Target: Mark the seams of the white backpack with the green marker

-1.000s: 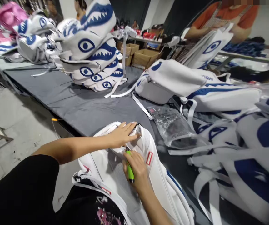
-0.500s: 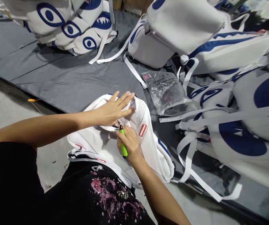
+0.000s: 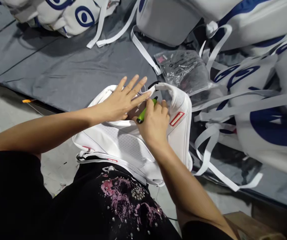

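Note:
A white backpack (image 3: 128, 136) with small red labels lies in front of me, partly on the table edge and partly against my body. Across its upper part my left hand (image 3: 127, 100) rests flat, fingers spread. My right hand (image 3: 155, 121) is wrapped round a green pen-like tool with black ends (image 3: 144, 111), close beside the left fingers and over the bag. Where the tool's far tip meets the bag is partly hidden by my fingers. A white strap (image 3: 152, 90) at the bag's top lies by the left fingertips.
Several white bags with blue eye shapes (image 3: 84, 16) are heaped at the back left. More bags (image 3: 168, 23) and loose white straps (image 3: 208, 150) crowd the right. A clear plastic bag (image 3: 183, 70) lies beyond my hands on the grey table cover (image 3: 65, 76).
My right hand has moved up and right, turning the green tool to a flatter slant. My left hand has spread its fingers and shifted slightly up. The view has tilted downward.

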`<state>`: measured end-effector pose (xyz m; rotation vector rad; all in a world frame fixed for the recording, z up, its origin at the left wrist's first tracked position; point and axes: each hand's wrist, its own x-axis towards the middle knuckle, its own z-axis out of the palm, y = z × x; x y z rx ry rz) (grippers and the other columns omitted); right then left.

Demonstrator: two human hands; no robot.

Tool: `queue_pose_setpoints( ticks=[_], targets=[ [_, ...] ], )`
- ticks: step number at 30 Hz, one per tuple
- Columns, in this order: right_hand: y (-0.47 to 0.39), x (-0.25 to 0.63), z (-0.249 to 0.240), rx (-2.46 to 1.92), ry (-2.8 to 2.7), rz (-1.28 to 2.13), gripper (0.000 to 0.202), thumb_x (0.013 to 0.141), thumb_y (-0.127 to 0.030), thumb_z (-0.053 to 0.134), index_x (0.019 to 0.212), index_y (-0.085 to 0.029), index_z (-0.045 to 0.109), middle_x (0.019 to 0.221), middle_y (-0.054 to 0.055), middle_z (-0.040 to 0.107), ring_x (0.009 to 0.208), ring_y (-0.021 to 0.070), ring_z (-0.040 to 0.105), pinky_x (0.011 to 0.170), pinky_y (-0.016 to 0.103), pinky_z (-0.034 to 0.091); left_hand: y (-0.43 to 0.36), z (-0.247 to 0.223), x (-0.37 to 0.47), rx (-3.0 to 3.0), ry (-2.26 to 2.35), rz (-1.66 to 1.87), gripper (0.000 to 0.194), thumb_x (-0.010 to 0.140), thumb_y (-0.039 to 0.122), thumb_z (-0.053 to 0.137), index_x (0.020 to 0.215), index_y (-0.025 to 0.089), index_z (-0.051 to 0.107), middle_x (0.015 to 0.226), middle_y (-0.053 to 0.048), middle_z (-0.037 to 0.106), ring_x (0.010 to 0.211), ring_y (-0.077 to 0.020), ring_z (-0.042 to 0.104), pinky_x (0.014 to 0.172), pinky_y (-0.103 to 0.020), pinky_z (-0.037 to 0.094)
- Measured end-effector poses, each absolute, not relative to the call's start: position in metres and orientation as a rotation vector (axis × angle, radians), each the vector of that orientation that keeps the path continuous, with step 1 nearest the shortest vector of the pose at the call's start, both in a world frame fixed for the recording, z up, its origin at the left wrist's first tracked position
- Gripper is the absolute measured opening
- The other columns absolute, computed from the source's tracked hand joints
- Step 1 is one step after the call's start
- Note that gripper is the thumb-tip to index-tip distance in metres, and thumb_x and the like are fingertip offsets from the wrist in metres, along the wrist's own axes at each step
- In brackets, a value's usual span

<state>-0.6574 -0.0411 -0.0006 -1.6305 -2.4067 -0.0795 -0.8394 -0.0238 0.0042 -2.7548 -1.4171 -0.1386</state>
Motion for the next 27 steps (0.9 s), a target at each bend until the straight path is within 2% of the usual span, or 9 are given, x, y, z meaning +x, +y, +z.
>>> queue_pose_setpoints(
  ticks=[2,4,8,10,14,17,23,27],
  targets=[
    [-0.032,-0.671,0.001,-1.771,-2.446,0.001,0.059,0.085,-0.034,0.074,0.133,-0.009,0.05,0.128,0.028,0.057,0.131,0.0441,0.045,0.093,0.06,0.052,-0.019,0.001,-0.84,-2.763,-1.447,-0.148,0.107,0.081,0.036,0.07,0.161,0.017,0.001,0.169,-0.023,-0.007,0.154,-0.0466,-0.006,0.117,-0.071,0.006],
    [-0.025,-0.683,0.0,-1.864,-2.468,0.041,0.059,0.086,-0.031,0.073,0.134,-0.007,0.049,0.13,0.029,0.055,0.125,0.0433,0.05,0.089,0.057,0.055,-0.014,-0.002,-0.841,-2.788,-1.468,-0.174,0.109,0.08,0.038,0.071,0.161,0.015,0.002,0.168,-0.024,-0.004,0.154,-0.0476,-0.005,0.117,-0.072,0.006],
    [-0.022,-0.696,-0.006,-1.978,-2.469,-0.011,0.047,0.096,-0.018,0.053,0.14,-0.006,0.047,0.133,0.032,0.052,0.115,0.0378,0.06,0.082,0.051,0.058,-0.007,-0.007,-0.841,-2.836,-1.5,-0.219,0.107,0.077,0.035,0.073,0.161,0.015,0.009,0.169,-0.023,0.002,0.155,-0.0473,0.0,0.119,-0.071,0.007],
    [-0.023,-0.695,-0.007,-2.0,-2.492,-0.044,0.05,0.095,-0.013,0.049,0.145,-0.006,0.044,0.135,0.031,0.052,0.115,0.037,0.06,0.082,0.048,0.058,-0.006,-0.008,-0.841,-2.852,-1.481,-0.206,0.107,0.076,0.031,0.074,0.161,0.016,0.011,0.169,-0.023,0.004,0.155,-0.0474,0.003,0.119,-0.071,0.008],
    [-0.026,-0.687,-0.007,-1.92,-2.547,-0.056,0.064,0.091,-0.014,0.055,0.151,-0.003,0.035,0.134,0.032,0.053,0.112,0.037,0.062,0.081,0.045,0.057,-0.009,-0.01,-0.84,-2.835,-1.42,-0.161,0.113,0.074,0.023,0.075,0.162,0.02,0.004,0.169,-0.022,0.002,0.155,-0.0475,0.002,0.118,-0.073,0.005],
    [-0.026,-0.683,-0.008,-1.891,-2.535,-0.038,0.063,0.091,-0.017,0.058,0.149,-0.003,0.037,0.129,0.03,0.055,0.108,0.0361,0.063,0.081,0.045,0.057,-0.012,-0.01,-0.837,-2.8,-1.453,-0.13,0.117,0.073,0.02,0.076,0.162,0.02,0.0,0.169,-0.024,0.004,0.155,-0.0464,0.003,0.119,-0.071,0.005],
    [-0.025,-0.682,-0.009,-1.864,-2.546,-0.026,0.057,0.093,-0.017,0.053,0.147,-0.005,0.041,0.13,0.029,0.056,0.108,0.035,0.063,0.082,0.045,0.057,-0.015,-0.009,-0.833,-2.753,-1.482,-0.087,0.094,0.084,0.017,0.066,0.161,0.017,0.012,0.166,-0.027,0.014,0.154,-0.044,0.019,0.119,-0.065,0.019],
    [-0.022,-0.69,-0.011,-1.928,-2.498,0.001,0.053,0.097,-0.013,0.043,0.149,-0.007,0.041,0.132,0.03,0.054,0.108,0.0345,0.063,0.079,0.045,0.057,-0.014,-0.013,-0.835,-2.745,-1.491,-0.147,0.088,0.088,0.016,0.059,0.162,0.016,0.012,0.167,-0.026,0.014,0.154,-0.042,0.019,0.12,-0.064,0.016]
  ],
)
